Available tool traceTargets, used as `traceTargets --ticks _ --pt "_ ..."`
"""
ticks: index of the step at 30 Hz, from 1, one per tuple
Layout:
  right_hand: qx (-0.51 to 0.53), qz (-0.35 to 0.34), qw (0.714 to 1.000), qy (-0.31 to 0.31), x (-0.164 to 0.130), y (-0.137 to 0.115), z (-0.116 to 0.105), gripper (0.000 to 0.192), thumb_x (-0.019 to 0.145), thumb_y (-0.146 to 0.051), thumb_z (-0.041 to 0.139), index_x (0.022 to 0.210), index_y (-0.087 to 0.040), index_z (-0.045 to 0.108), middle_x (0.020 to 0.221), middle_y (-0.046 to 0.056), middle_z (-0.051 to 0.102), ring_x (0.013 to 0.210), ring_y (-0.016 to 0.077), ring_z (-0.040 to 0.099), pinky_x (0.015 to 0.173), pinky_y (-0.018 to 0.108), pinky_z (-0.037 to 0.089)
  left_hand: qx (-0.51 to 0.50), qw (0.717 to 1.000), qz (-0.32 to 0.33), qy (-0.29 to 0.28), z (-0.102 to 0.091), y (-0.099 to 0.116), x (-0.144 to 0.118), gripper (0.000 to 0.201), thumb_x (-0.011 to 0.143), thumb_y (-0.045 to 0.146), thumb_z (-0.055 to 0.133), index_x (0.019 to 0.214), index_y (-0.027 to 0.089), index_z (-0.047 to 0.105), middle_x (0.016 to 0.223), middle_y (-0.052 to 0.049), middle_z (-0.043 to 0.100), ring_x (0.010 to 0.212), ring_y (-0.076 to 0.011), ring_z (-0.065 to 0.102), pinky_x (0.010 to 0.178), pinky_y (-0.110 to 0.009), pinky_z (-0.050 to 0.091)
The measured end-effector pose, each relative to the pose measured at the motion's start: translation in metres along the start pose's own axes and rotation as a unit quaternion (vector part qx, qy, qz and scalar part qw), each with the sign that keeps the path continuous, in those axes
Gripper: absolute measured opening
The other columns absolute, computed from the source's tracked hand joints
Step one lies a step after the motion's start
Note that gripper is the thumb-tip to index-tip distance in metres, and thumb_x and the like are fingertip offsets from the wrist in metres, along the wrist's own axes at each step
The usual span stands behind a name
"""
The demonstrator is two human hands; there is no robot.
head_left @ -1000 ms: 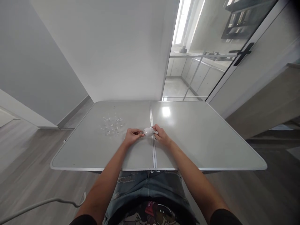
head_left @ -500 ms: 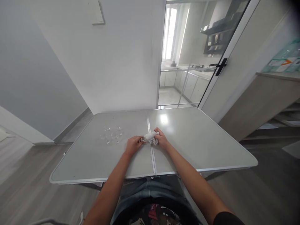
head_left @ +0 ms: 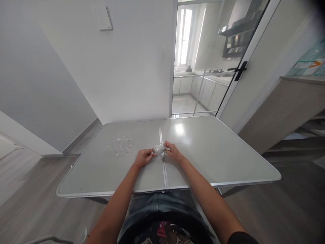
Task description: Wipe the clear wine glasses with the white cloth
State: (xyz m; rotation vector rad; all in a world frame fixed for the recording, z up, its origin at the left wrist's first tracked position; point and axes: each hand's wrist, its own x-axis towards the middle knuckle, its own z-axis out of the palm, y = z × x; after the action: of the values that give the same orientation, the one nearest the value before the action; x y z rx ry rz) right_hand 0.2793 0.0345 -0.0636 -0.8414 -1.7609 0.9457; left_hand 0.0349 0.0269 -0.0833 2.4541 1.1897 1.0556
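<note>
Over the table's centre seam, a small clear glass (head_left: 154,151) lies sideways between my hands. My left hand (head_left: 144,157) pinches its left end with closed fingers. A white cloth (head_left: 159,148) bunches at the glass; whether it sits inside or around it I cannot make out. The cloth's other end is gripped by my right hand (head_left: 173,151), fingers closed. Left of my hands, several small clear glasses (head_left: 121,146) stand grouped on the grey table (head_left: 218,152); their exact shape is faint.
A white wall (head_left: 132,67) rises behind the table. To its right is a glass door with a black handle (head_left: 240,70), showing a kitchen beyond. A wooden shelf (head_left: 286,105) with large clear bottles (head_left: 308,62) stands at the far right.
My right hand has drawn closer to my left and turned; less loose cloth hangs below it. The left hand keeps its hold on the glass. The view has shifted slightly.
</note>
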Motion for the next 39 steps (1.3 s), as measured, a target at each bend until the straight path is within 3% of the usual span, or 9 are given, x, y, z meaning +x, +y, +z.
traceTargets --ticks 5,8,13,20,24,30,33,36,39 --pt "0.023 -0.002 0.998 -0.064 -0.001 0.000 -0.008 0.017 0.066 -0.018 0.045 0.075 -0.023 0.031 0.070 -0.004 0.031 0.065 0.0127 0.028 0.061 0.026 0.024 -0.027 1.000 -0.001 -0.010 -0.002 0.000 -0.001 0.035 0.089 0.050 0.065 0.098 0.017 0.075 0.061 0.002 0.059 0.054 -0.0089 0.049 0.058 -0.021 0.039" --pt "0.046 0.005 0.996 -0.074 -0.001 0.000 -0.008 0.019 0.068 -0.018 0.046 0.079 -0.024 0.032 0.074 -0.004 0.030 0.066 0.0130 0.028 0.061 0.025 0.026 0.047 0.999 0.024 0.014 0.001 -0.003 0.000 0.032 0.091 0.046 0.064 0.103 0.019 0.073 0.066 0.000 0.065 0.057 -0.0108 0.055 0.060 -0.022 0.040" --pt "-0.012 -0.014 1.000 -0.023 0.000 0.005 0.000 0.022 0.067 -0.013 0.042 0.081 -0.024 0.030 0.075 -0.004 0.033 0.068 0.0141 0.030 0.064 0.027 0.028 0.206 0.974 0.048 0.087 0.001 -0.003 0.003 0.026 0.094 0.043 0.061 0.104 0.021 0.072 0.068 -0.006 0.069 0.062 -0.0159 0.062 0.061 -0.026 0.037" --pt "-0.044 -0.007 0.996 -0.072 -0.001 0.009 -0.007 0.020 0.067 -0.013 0.047 0.077 -0.024 0.034 0.070 -0.005 0.034 0.063 0.0127 0.029 0.060 0.027 0.023 0.247 0.964 0.092 0.036 0.000 0.003 0.002 0.027 0.096 0.042 0.058 0.105 0.021 0.071 0.068 -0.005 0.067 0.062 -0.0165 0.061 0.061 -0.029 0.037" --pt "0.063 0.054 0.992 -0.100 -0.001 0.001 -0.012 0.019 0.069 -0.015 0.050 0.080 -0.024 0.037 0.073 -0.004 0.036 0.064 0.0128 0.032 0.059 0.026 0.027 0.236 0.968 0.083 0.033 -0.002 0.005 0.003 0.025 0.094 0.044 0.060 0.099 0.023 0.072 0.073 -0.004 0.068 0.068 -0.0171 0.062 0.062 -0.030 0.037" --pt "0.279 0.178 0.942 0.047 0.002 0.000 0.005 0.033 0.061 -0.018 0.057 0.081 -0.025 0.032 0.068 -0.006 0.032 0.058 0.0115 0.031 0.052 0.024 0.026 0.198 0.972 0.068 0.104 -0.007 0.008 0.013 0.022 0.089 0.043 0.068 0.096 0.023 0.071 0.086 -0.008 0.070 0.086 -0.0221 0.062 0.081 -0.035 0.044" --pt "0.315 0.204 0.924 0.071 0.004 0.003 0.010 0.034 0.059 -0.019 0.059 0.077 -0.025 0.031 0.067 -0.006 0.031 0.057 0.0114 0.031 0.050 0.024 0.025 0.182 0.974 0.083 0.103 -0.007 0.009 0.017 0.023 0.086 0.042 0.071 0.098 0.023 0.071 0.088 -0.009 0.069 0.090 -0.0244 0.061 0.087 -0.039 0.043" --pt "0.278 0.181 0.941 0.065 0.005 0.003 0.007 0.033 0.060 -0.019 0.057 0.076 -0.025 0.029 0.066 -0.006 0.029 0.057 0.0116 0.029 0.051 0.025 0.024 0.184 0.976 0.072 0.090 -0.004 0.009 0.015 0.018 0.089 0.038 0.069 0.100 0.024 0.071 0.084 -0.008 0.069 0.086 -0.0236 0.061 0.082 -0.038 0.044" --pt "0.167 0.095 0.981 0.029 0.004 0.001 -0.003 0.027 0.064 -0.017 0.053 0.076 -0.024 0.031 0.069 -0.005 0.030 0.062 0.0127 0.029 0.056 0.025 0.026 0.164 0.983 0.048 0.069 0.000 0.009 0.008 0.018 0.092 0.037 0.065 0.098 0.023 0.073 0.074 -0.007 0.068 0.072 -0.0200 0.059 0.070 -0.033 0.042"
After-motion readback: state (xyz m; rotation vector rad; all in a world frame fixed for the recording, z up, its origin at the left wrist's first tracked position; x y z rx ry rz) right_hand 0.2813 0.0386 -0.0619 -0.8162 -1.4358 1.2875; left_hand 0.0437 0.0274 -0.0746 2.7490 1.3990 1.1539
